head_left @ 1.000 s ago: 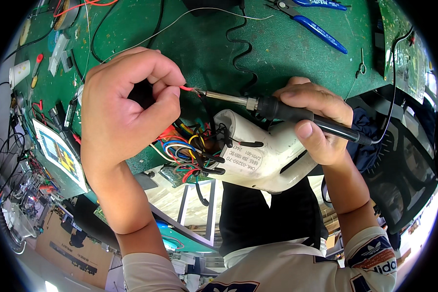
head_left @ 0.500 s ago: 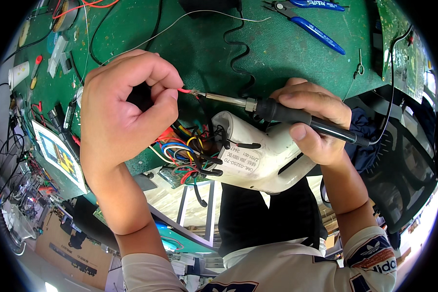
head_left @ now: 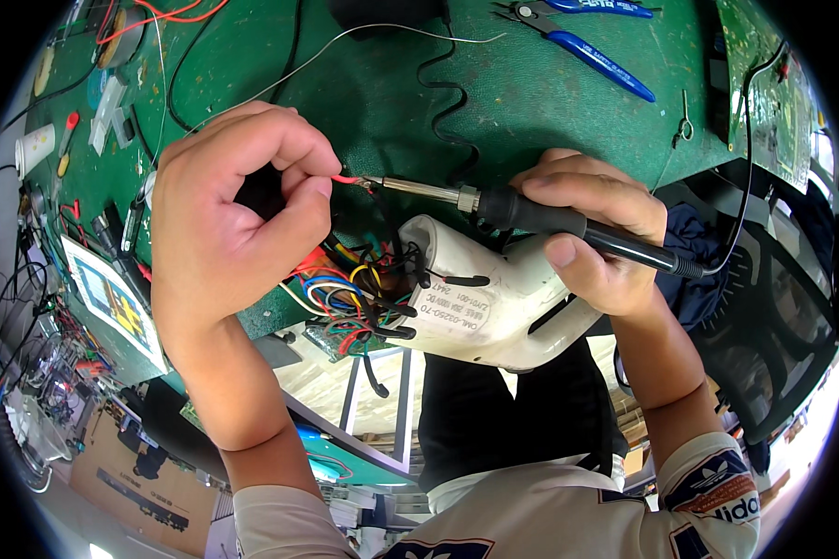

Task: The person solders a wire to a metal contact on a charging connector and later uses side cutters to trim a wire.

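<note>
My left hand [head_left: 238, 205] is curled, thumb and forefinger pinching a short red wire [head_left: 347, 178] whose bared end joins a dark lead. My right hand [head_left: 601, 233] grips a black soldering iron [head_left: 531, 212], its metal tip at that joint. Beneath them sits a worn white plastic housing [head_left: 489, 326] with a handle loop and a printed patch. A bundle of coloured wires [head_left: 340, 289], several with black sleeves, spills from its open left end. A thin silvery wire [head_left: 382, 28] arches over the mat, partly hidden behind my left hand.
Blue cutters [head_left: 601, 65] lie upper right on the green mat [head_left: 550, 112], near a circuit board [head_left: 769, 112]. A coiled black cable [head_left: 438, 84] crosses the back. Tools, leads, a white cup [head_left: 34, 149] and a screen [head_left: 112, 298] crowd the left. A mesh chair [head_left: 755, 345] is right.
The view has shifted slightly, with the mat's items appearing further left. The red wire and iron tip sit a little lower, still meeting. Both hands keep their grips.
</note>
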Available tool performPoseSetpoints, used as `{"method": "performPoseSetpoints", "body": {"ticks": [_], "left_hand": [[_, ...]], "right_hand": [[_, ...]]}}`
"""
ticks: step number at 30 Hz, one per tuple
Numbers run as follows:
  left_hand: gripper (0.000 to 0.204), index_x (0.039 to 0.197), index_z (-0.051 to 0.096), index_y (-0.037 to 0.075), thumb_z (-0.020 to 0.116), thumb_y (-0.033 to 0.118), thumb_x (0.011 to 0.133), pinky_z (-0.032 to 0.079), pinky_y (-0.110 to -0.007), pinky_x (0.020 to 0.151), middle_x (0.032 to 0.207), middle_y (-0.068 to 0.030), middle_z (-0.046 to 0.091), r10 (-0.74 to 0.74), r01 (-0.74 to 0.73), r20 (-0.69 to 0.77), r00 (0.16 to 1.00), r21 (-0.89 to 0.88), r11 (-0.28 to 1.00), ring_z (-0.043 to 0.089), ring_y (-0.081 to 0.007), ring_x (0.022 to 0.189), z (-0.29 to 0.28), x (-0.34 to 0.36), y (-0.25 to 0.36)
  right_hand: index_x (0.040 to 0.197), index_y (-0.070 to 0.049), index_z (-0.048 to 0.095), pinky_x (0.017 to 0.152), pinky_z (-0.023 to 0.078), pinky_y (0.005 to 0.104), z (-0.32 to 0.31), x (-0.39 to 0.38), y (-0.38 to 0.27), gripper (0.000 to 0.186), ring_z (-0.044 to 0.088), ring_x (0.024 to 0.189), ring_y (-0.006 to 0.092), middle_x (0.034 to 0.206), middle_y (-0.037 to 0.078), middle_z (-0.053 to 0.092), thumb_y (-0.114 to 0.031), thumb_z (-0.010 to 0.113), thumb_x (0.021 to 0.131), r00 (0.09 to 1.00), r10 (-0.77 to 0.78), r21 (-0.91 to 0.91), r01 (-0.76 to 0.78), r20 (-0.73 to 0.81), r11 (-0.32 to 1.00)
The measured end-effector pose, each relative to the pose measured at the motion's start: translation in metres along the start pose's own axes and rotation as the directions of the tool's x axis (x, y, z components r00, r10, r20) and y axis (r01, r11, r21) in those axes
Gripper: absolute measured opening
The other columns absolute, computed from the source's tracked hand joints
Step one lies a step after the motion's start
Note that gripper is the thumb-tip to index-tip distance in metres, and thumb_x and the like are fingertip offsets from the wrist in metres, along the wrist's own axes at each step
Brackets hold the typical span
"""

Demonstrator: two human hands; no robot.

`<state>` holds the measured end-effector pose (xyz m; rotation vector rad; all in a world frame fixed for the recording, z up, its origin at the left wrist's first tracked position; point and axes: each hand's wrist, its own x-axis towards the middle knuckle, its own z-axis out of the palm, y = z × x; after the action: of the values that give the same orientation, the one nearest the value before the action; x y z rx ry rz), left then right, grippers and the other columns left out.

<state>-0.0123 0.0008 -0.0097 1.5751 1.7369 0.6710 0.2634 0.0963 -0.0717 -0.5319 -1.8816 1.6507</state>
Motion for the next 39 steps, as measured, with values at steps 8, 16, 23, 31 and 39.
{"method": "performPoseSetpoints", "body": {"ticks": [8,16,23,31,39], "left_hand": [[0.014,0.081,0.060,-0.001,0.063,-0.005,0.068,0.049,-0.040,0.090,0.077,-0.0077,0.060,0.041,-0.041,0.014,0.999,-0.018,0.999,0.059,-0.0208,0.079,-0.002,0.000,-0.002],[0.016,0.079,0.061,0.000,0.064,-0.003,0.064,0.047,-0.034,0.076,0.081,-0.0102,0.060,0.051,-0.051,0.023,0.998,-0.021,0.999,0.059,-0.0232,0.082,-0.002,0.001,-0.003],[0.016,0.079,0.061,0.000,0.064,-0.003,0.063,0.047,-0.035,0.077,0.080,-0.0104,0.060,0.088,-0.087,0.030,0.996,-0.019,0.996,0.058,-0.0242,0.082,-0.003,0.002,-0.005],[0.016,0.079,0.061,0.000,0.064,-0.003,0.064,0.046,-0.036,0.074,0.074,-0.0074,0.058,0.123,-0.122,0.066,0.990,-0.017,0.992,0.058,-0.0254,0.081,-0.005,0.005,-0.005],[0.016,0.079,0.063,0.003,0.065,-0.004,0.065,0.046,-0.036,0.068,0.065,-0.0049,0.054,0.177,-0.176,0.023,0.984,-0.019,0.984,0.055,-0.0255,0.074,-0.001,0.007,-0.004]], "right_hand": [[0.105,0.005,0.070,0.069,0.053,0.0318,-0.001,0.001,0.000,0.032,0.067,0.077,0.0245,0.091,0.018,0.069,-0.011,0.076,0.078,1.000,-0.008,0.020,0.008,-0.007,1.000],[0.113,0.007,0.065,0.070,0.053,0.0280,0.003,-0.006,-0.001,0.036,0.066,0.080,0.0177,0.092,0.014,0.068,-0.013,0.075,0.084,0.982,0.127,0.273,-0.086,-0.136,0.958],[0.116,0.009,0.062,0.066,0.054,0.0252,-0.019,-0.008,0.000,0.038,0.069,0.074,0.0163,0.087,0.016,0.071,-0.016,0.073,0.089,0.978,0.204,0.372,-0.174,-0.042,0.912],[0.107,0.004,0.064,0.062,0.047,0.0252,-0.021,0.006,0.014,0.029,0.059,0.070,0.0135,0.086,0.012,0.065,-0.015,0.074,0.087,0.994,0.096,0.539,-0.057,-0.044,0.840],[0.097,-0.004,0.059,0.071,0.042,0.0329,-0.023,0.016,0.009,0.036,0.045,0.064,0.0138,0.081,0.008,0.053,-0.027,0.081,0.082,0.941,0.337,0.437,-0.299,-0.011,0.848]]}}
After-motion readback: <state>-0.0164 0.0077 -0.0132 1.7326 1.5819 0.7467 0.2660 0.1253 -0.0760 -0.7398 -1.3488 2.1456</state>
